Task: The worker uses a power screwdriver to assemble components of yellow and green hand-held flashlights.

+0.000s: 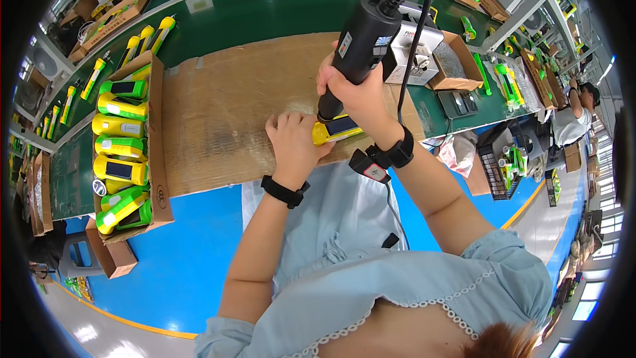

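Observation:
A black electric screwdriver (361,43) stands almost upright over the cardboard sheet, its cable running up from the top. My right hand (361,96) is wrapped round its lower body. The tip points down at the end of a yellow flashlight (322,134) with a dark solar panel (343,124); whether it sits in a screw is hidden. My left hand (296,142) lies against the flashlight's left end, fingers closed round it and pressing it on the cardboard (225,99). Both wrists wear black straps.
At the left a cardboard box (157,139) holds several yellow and green flashlights (122,146). More flashlights (161,33) lie on the green bench behind it. To the right are a white box (417,50), an open carton (457,59) and a black tray (457,103). The screwdriver's cable hangs beside my right forearm.

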### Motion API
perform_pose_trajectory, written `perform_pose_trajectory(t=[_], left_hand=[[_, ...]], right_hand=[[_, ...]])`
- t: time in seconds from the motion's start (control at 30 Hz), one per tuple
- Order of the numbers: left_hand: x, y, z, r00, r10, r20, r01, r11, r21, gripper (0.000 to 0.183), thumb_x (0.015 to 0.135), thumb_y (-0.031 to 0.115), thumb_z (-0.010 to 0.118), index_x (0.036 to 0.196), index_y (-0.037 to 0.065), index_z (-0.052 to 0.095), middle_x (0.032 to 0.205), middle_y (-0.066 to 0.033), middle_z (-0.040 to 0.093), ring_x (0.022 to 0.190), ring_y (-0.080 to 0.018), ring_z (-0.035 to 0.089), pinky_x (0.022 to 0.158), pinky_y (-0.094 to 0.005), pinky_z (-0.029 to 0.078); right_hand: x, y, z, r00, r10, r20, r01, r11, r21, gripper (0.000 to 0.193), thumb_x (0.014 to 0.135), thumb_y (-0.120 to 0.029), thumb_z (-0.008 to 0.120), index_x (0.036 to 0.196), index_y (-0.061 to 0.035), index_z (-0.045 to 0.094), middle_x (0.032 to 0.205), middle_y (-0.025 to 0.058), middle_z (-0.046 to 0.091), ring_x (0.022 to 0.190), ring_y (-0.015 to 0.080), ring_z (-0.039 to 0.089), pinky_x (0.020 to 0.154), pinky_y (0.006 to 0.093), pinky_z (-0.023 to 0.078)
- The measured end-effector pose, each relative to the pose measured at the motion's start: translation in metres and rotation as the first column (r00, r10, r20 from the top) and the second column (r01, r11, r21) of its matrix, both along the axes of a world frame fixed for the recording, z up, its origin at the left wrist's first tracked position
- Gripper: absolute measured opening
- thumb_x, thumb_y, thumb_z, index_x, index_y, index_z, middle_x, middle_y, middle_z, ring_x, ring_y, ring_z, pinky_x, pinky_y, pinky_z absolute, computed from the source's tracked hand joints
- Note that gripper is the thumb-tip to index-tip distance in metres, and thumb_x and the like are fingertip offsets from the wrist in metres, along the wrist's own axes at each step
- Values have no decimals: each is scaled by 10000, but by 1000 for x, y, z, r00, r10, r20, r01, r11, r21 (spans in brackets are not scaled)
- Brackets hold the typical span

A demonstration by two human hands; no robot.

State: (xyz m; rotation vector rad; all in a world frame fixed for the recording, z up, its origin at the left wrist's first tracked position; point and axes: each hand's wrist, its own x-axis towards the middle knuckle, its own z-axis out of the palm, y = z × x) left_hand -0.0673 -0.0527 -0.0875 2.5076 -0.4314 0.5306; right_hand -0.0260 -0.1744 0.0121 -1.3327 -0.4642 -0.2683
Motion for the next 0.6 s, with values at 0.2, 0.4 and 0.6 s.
perform_pose_trajectory(t=[0.2, 0.4, 0.6], left_hand=[[0, 1, -1, 1000, 0, 7, 0, 1000, -3, 410, 591, 298, 812, 898, 86, 641, 929, -75, 565, 1023, -273, 491, 993, -543, 289], [0, -1, 4, 1000, -6, 27, 5, 1000, 15, 426, 594, 289, 812, 877, 38, 617, 928, -87, 558, 1020, -293, 485, 962, -510, 301], [-5, 2, 2, 999, -26, 25, 27, 999, -26, 479, 598, 275, 814, 1012, 101, 650, 981, -88, 526, 1031, -294, 455, 986, -487, 264]], right_hand=[[4, 11, -7, 998, -49, -29, 48, 999, -17, 501, 694, 1, 707, 1122, -50, 450, 808, -5, 533, 682, 73, 543, 610, 245, 466], [10, 9, -9, 997, -79, -16, 78, 996, -46, 474, 711, -10, 695, 1111, -54, 443, 802, 10, 533, 667, 89, 546, 597, 256, 463], [3, -36, 11, 981, -170, 98, 142, 959, 245, 228, 842, -13, 539, 1047, 14, 442, 703, 110, 580, 609, 183, 588, 565, 306, 487]])
